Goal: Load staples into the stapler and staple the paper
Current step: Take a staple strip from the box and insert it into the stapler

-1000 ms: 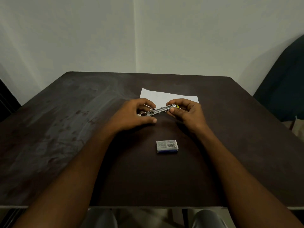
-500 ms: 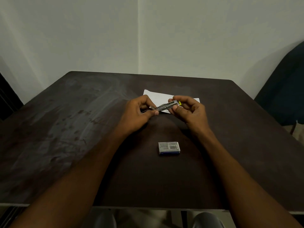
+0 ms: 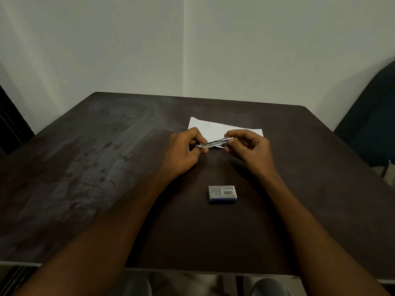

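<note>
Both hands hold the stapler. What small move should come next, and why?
Probably the right hand should let go and reach for the staple box: the left hand also grips the stapler, and the box lies apart on the table, nobody touching it.

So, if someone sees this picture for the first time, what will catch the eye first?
First the two hands meeting over the middle of the dark table: the left hand and the right hand each pinch one end of a small metal stapler. Just behind it lies a white paper, and nearer the person a staple box lies flat.
</note>
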